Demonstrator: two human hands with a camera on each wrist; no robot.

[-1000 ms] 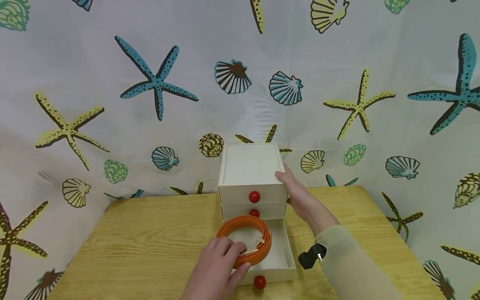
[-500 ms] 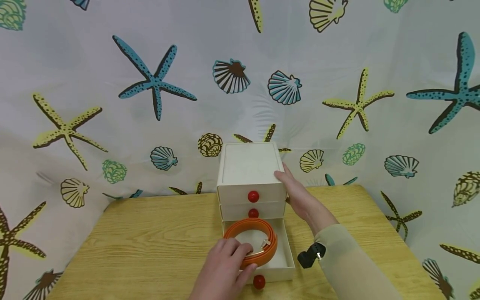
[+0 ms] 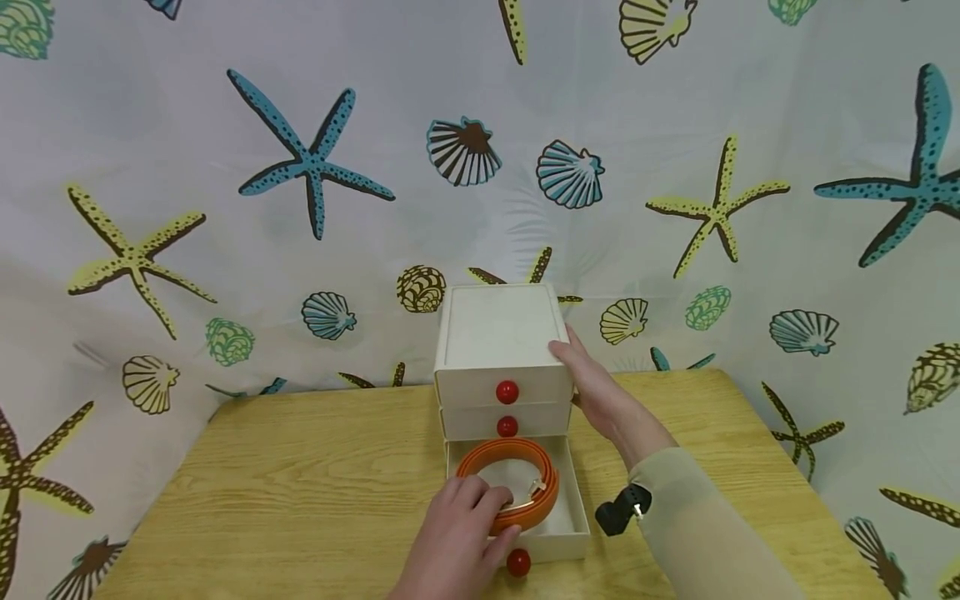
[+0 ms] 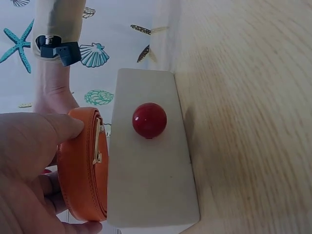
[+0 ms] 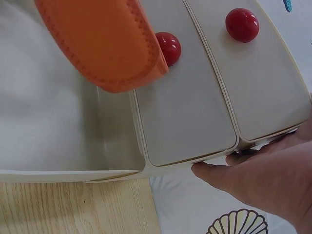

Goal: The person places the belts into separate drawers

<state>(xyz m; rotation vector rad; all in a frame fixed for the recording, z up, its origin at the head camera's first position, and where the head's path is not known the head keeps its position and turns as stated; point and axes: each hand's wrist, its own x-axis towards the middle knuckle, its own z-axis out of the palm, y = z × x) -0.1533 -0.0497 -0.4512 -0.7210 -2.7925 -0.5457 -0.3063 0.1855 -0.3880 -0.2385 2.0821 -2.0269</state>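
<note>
A coiled orange belt (image 3: 551, 492) with a metal buckle is held by my left hand (image 3: 453, 537), thumb on the outside and fingers reaching into the coil. The belt is over the pulled-out bottom drawer (image 3: 573, 500) of a small white drawer box (image 3: 504, 327). In the left wrist view the belt (image 4: 78, 170) stands beside the drawer front (image 4: 151, 180); whether it touches the drawer floor is unclear. My right hand (image 3: 603, 400) rests against the box's right side, its thumb over the top edge. In the right wrist view its fingers (image 5: 214, 174) lie along that side.
Red round knobs mark the drawer fronts: the top knob (image 3: 507, 392), the middle knob (image 3: 507, 426) and the bottom knob (image 3: 518, 562). The two upper drawers are closed. A wooden table (image 3: 315, 492) carries the box, with a shell-patterned cloth (image 3: 480, 225) behind it.
My left hand has moved the belt a little to the right, further over the bottom drawer. The right hand stays against the box.
</note>
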